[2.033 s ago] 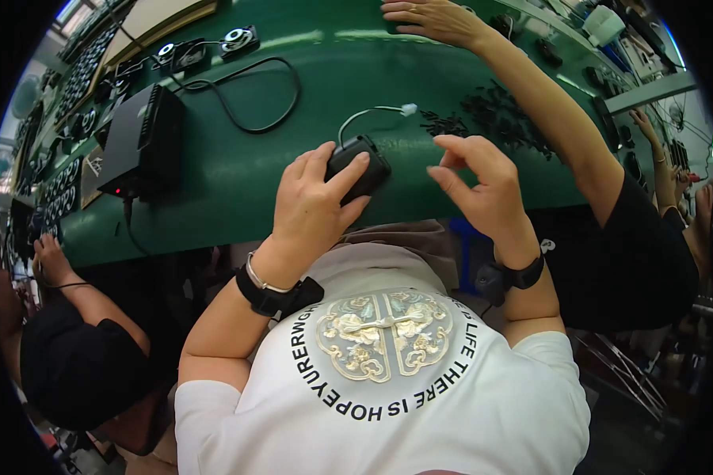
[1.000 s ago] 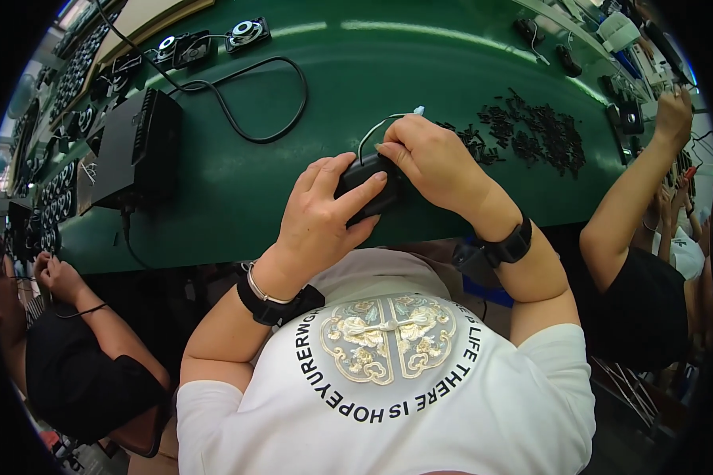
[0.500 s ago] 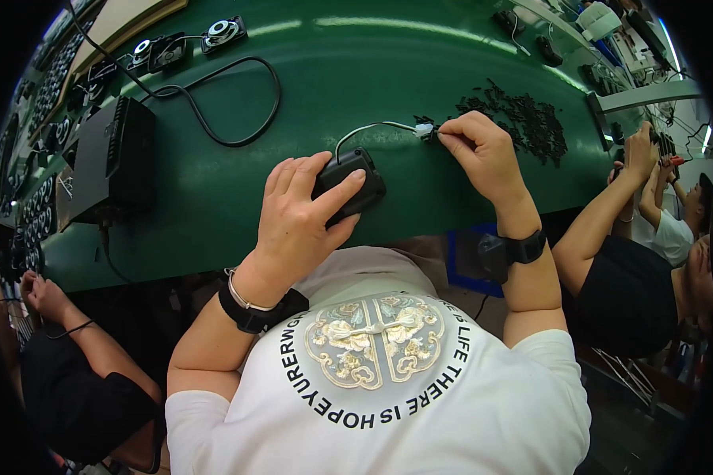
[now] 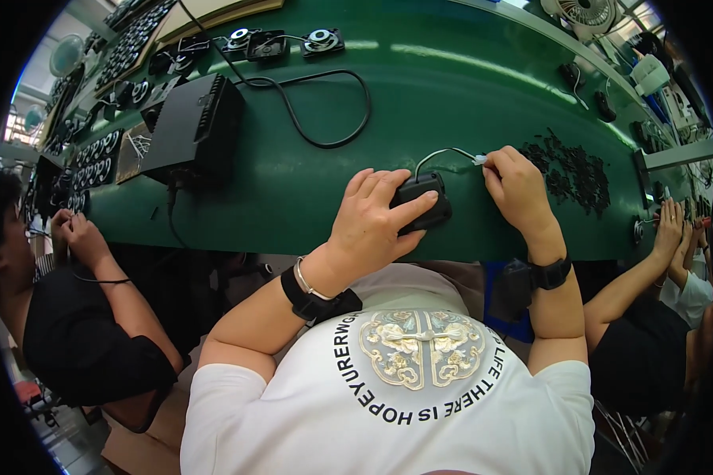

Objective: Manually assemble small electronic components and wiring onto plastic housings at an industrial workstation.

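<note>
Under the fingers of my left hand [image 4: 376, 218] sits a small black plastic housing [image 4: 424, 202], gripped against the green table. A thin black-and-white cable [image 4: 442, 150] curves up out of its far side and runs right to a white plug connector [image 4: 479, 160]. My right hand [image 4: 517, 186] pinches at that connector with thumb and forefinger, its other fingers curled in. The fingertips hide part of the connector. Beyond this hand lies a loose pile of small black strips [image 4: 566, 174].
A black power box [image 4: 194, 131] stands at left, its black cord [image 4: 364, 111] looped across the green table [image 4: 293, 198]. Several speaker units [image 4: 322, 41] lie at the back. Two small black housings [image 4: 604, 105] rest at the far right. People's hands [image 4: 83, 237] work at either side.
The view has swung left, so the table and hands appear farther right. Dark bits seen at the connector earlier no longer show there. My left hand keeps its hold on the housing.
</note>
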### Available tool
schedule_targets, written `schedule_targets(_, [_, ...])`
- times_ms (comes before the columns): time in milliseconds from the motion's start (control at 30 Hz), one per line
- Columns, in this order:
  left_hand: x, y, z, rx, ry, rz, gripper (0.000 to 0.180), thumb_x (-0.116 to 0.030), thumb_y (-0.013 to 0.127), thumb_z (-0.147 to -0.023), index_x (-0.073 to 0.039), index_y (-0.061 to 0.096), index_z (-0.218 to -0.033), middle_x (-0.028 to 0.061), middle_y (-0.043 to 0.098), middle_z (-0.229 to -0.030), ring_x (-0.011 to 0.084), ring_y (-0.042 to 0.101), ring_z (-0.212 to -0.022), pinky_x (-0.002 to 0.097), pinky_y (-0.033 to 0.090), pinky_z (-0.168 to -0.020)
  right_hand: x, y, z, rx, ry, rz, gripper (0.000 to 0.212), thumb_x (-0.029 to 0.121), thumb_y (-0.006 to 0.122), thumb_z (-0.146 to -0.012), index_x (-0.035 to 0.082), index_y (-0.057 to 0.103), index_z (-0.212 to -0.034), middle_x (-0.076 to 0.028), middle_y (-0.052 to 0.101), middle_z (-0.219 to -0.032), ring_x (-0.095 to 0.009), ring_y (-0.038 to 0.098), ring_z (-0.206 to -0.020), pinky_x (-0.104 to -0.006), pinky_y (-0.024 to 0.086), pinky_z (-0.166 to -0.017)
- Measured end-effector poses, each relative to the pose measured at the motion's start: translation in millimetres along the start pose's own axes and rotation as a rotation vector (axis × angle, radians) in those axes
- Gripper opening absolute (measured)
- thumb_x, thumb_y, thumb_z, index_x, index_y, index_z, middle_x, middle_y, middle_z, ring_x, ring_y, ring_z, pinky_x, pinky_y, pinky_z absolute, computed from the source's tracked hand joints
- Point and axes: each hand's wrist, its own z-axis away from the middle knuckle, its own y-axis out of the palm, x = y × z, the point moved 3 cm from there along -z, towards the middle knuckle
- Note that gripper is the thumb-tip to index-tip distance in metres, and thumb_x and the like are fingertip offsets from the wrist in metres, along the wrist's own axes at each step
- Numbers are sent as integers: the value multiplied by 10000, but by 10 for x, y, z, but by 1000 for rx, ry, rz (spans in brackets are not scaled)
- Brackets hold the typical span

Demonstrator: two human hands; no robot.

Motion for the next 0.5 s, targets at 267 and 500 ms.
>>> schedule_targets(267, [-71,-49,22,-38,1,-2,538,-175,820,-623,-196,697,-1147,165,571,-1228,334,576,-1070,508,404,-1004,-202,-195,274,-195,201,-285,84,39,604,-921,-2,619,-993,-67,608,-838,-145,561,-712,-264,459,-651])
schedule_targets(500, [-25,-30,30,2,3,6,515,-215,810,-650,-223,688,-1150,154,573,-1206,315,556,-1108,527,376,-1019,197,-211,427,-285,424,-970,78,-36,606,-907,-6,619,-977,-7,581,-907,-88,528,-796,-210,432,-720])
